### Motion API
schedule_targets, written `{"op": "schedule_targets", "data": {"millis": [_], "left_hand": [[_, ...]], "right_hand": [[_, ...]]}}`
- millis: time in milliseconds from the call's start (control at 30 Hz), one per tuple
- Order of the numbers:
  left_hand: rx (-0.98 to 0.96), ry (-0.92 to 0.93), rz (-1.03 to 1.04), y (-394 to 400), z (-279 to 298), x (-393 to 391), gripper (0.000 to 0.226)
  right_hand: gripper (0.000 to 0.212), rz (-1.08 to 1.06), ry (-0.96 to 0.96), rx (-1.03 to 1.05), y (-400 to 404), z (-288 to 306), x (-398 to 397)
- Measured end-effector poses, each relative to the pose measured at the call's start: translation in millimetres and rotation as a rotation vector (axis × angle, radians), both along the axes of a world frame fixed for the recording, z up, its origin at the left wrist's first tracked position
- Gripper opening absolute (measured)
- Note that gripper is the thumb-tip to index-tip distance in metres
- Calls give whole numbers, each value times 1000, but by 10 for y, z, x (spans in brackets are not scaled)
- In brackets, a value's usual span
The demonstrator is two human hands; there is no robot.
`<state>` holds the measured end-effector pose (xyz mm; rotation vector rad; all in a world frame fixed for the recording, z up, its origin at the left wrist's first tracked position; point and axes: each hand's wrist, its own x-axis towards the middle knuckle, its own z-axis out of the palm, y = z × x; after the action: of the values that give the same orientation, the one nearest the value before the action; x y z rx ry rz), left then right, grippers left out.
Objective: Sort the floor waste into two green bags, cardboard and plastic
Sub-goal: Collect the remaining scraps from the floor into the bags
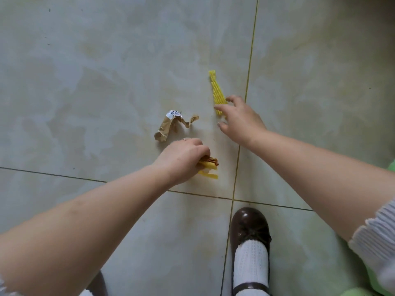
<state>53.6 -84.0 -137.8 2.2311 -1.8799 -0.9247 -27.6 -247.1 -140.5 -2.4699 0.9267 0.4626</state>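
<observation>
Down on the tiled floor, both bare hands are reaching among the scraps. Left hand is curling its fingers round a small bundle of yellow foam strips with a brown scrap on top, gripping it just above the grout line that is running across the floor; two yellow ends are sticking out below the knuckles. Right hand is hovering with fingers spread and relaxed, holding nothing, its fingertips lying over the lower end of a yellow foam net sleeve; whether they are actually touching it cannot be told. That sleeve is lying flat and lengthwise, just left of the long grout line that is running up the floor. Between the two hands, slightly to the left, a crumpled brown paper strip with a white printed label at its upper end is lying loose on the same tile. Something green is showing at the right edge and lower right corner. A brown shoe with a white sock is standing near the bottom edge.
</observation>
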Motion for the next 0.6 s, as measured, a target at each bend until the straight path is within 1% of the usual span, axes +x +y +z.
{"op": "schedule_targets", "data": {"millis": [33, 67, 133, 167, 233, 367, 467, 600], "left_hand": [[-59, 18, 54, 29, 32, 57, 25], [-124, -8, 91, 54, 55, 127, 27], [-248, -127, 201, 97, 88, 279, 30], [-264, -188, 277, 109, 89, 352, 26], [-177, -224, 374, 107, 97, 467, 18], [39, -166, 405, 40, 43, 603, 24], [44, -119, 473, -3, 36, 639, 25], [-26, -63, 578, -1, 167, 623, 22]], "right_hand": [[45, 5, -3, -9, -21, -24, 31], [41, 3, -11, -21, -39, -43, 56], [35, -14, -27, -49, -61, -69, 97], [32, -19, -30, -64, -64, -78, 118], [27, -27, -28, -79, -71, -93, 162], [19, -71, -35, -66, -92, -81, 189], [17, -128, -92, -44, -54, -10, 114], [14, -223, -193, -32, 62, 229, -74]]}}
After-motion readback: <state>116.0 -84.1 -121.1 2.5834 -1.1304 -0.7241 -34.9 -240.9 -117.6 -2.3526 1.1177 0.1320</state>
